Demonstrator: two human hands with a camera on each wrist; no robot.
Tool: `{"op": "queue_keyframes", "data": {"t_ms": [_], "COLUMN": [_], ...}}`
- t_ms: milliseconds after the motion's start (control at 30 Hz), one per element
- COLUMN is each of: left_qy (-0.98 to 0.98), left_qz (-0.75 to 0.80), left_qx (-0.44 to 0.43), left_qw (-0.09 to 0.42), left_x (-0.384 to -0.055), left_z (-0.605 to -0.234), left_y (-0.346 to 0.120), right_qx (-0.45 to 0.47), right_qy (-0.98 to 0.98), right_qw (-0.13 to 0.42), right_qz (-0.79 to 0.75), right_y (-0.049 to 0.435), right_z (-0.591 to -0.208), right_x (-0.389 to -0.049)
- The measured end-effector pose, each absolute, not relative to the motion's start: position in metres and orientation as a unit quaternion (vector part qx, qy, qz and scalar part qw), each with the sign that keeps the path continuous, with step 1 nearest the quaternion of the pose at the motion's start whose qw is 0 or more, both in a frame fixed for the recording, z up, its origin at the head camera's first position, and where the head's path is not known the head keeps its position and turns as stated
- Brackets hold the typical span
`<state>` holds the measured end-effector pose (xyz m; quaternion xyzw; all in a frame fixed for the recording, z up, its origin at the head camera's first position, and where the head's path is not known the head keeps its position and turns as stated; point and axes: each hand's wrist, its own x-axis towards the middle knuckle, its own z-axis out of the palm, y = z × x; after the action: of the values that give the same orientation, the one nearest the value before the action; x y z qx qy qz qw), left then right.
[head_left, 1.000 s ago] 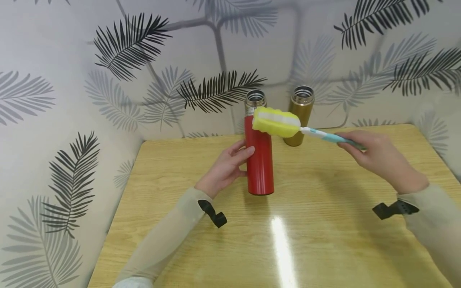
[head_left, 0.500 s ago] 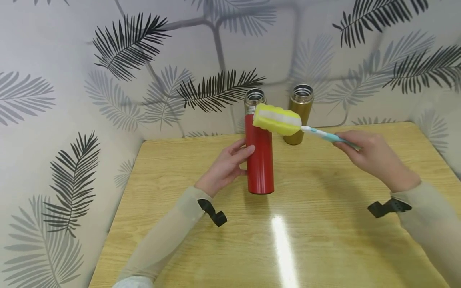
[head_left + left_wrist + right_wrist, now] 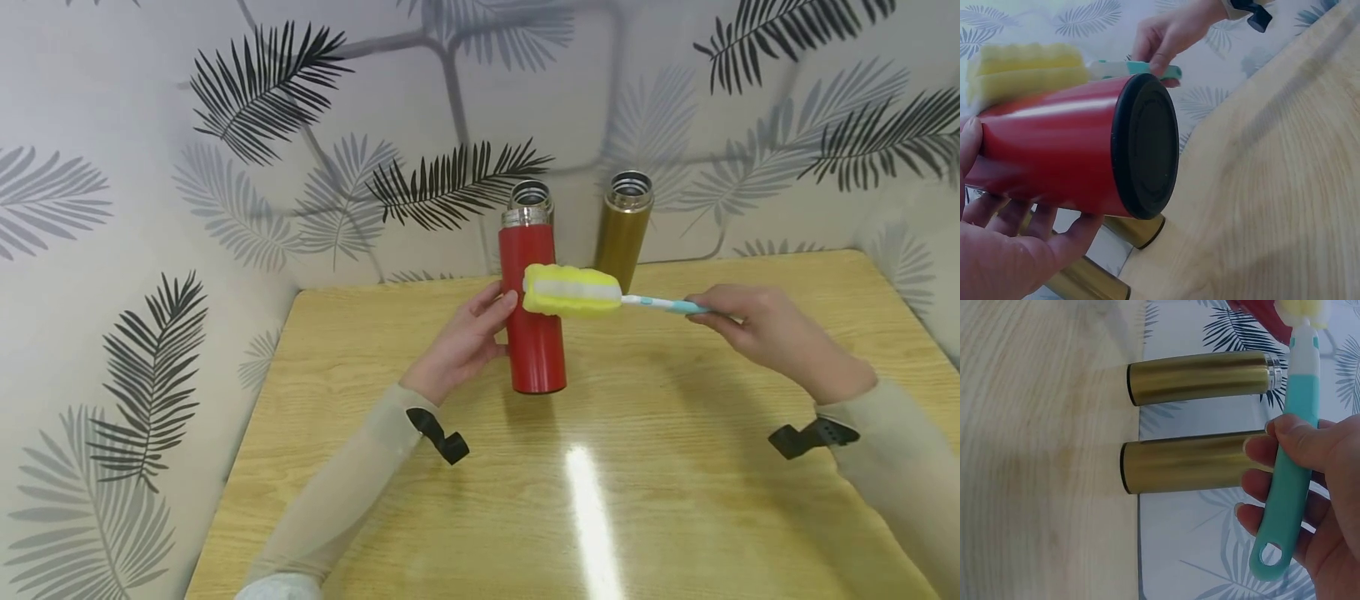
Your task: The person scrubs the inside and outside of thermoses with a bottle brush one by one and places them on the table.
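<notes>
A red thermos bottle (image 3: 536, 354) with a bare steel neck is held in the air by my left hand (image 3: 465, 337). The thumb and fingers curl round its side, and its black base (image 3: 1146, 147) shows in the left wrist view. My right hand (image 3: 772, 329) grips the teal handle (image 3: 1291, 481) of a bottle brush. The brush's yellow and white sponge head (image 3: 572, 290) lies sideways in front of the red bottle's upper body, below its neck. Whether sponge and bottle touch, I cannot tell.
Two gold bottles stand at the table's back edge by the leaf-patterned wall. One gold bottle (image 3: 624, 229) is to the right, lidless; the other gold bottle (image 3: 1200, 378) is mostly hidden behind the red one in the head view. The wooden table (image 3: 420, 517) extends toward me.
The brush has dropped from the red bottle's neck to its upper body and levelled out. The red bottle has shifted slightly up and left in the head view, so its steel neck now shows.
</notes>
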<state>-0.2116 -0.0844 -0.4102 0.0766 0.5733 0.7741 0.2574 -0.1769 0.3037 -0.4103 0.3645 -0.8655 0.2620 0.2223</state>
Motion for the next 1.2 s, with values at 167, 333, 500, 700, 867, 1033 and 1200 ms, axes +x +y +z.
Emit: {"op": "queue_keyframes", "data": {"t_ms": [167,333,500,700,867,1033,1200], "left_qy": [0.577,0.578,0.571,0.56,0.547,0.528,0.534], "left_qz": [0.779,0.782,0.79,0.794,0.799,0.798,0.788], "left_qx": [0.078,0.071,0.079,0.072,0.076,0.116,0.131], "left_qw": [0.234,0.221,0.208,0.225,0.24,0.267,0.278], "left_x": [-0.219,-0.223,-0.223,-0.217,-0.211,-0.208,-0.208], "left_z": [-0.405,-0.399,-0.395,-0.399,-0.407,-0.414,-0.414], "left_y": [-0.088,-0.09,-0.092,-0.09,-0.086,-0.086,-0.084], "right_qx": [0.401,0.411,0.41,0.389,0.358,0.327,0.315], "right_qy": [-0.849,-0.849,-0.854,-0.856,-0.861,-0.873,-0.878], "right_qw": [0.21,0.202,0.188,0.197,0.206,0.224,0.236], "right_qz": [0.272,0.262,0.259,0.277,0.296,0.283,0.272], "right_y": [0.302,0.302,0.303,0.305,0.305,0.304,0.303], "right_z": [-0.417,-0.422,-0.425,-0.426,-0.421,-0.413,-0.405], "right_x": [-0.177,-0.173,-0.168,-0.165,-0.169,-0.177,-0.182]}}
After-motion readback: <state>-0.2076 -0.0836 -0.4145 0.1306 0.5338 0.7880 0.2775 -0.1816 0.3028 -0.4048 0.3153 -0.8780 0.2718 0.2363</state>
